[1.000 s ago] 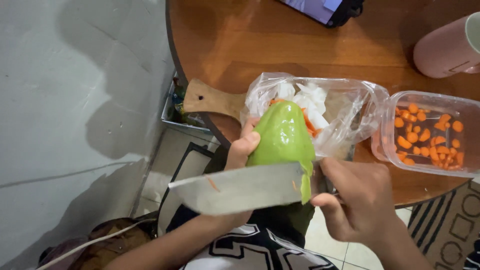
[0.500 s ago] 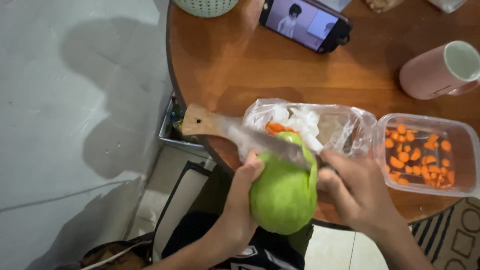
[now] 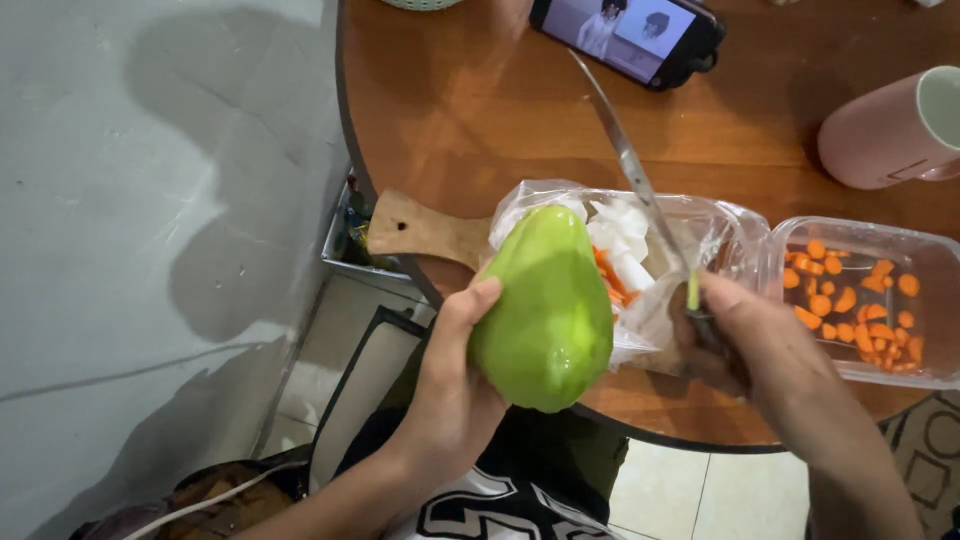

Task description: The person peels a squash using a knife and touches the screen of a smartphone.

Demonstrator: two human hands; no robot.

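Note:
My left hand [image 3: 452, 385] grips a large smooth green fruit [image 3: 545, 305] from below, holding it over the near edge of the round wooden table [image 3: 470, 110]. My right hand [image 3: 745, 345] holds a kitchen knife [image 3: 628, 165] by its handle, blade edge-on and pointing up and away over the table, a green sliver on it near my thumb. The knife is to the right of the fruit and apart from it. Behind the fruit lies a clear plastic bag [image 3: 700, 235] with white and orange scraps.
A wooden cutting board [image 3: 420, 228] sticks out from under the bag. A clear plastic tub of carrot pieces [image 3: 860, 300] sits at the right, a pink mug [image 3: 895, 130] behind it, a phone [image 3: 630, 35] at the far edge. Grey wall at left.
The knife left the fruit's top and swung up, its blade now pointing away over the table. The fruit has turned in my left hand, its narrow end now up.

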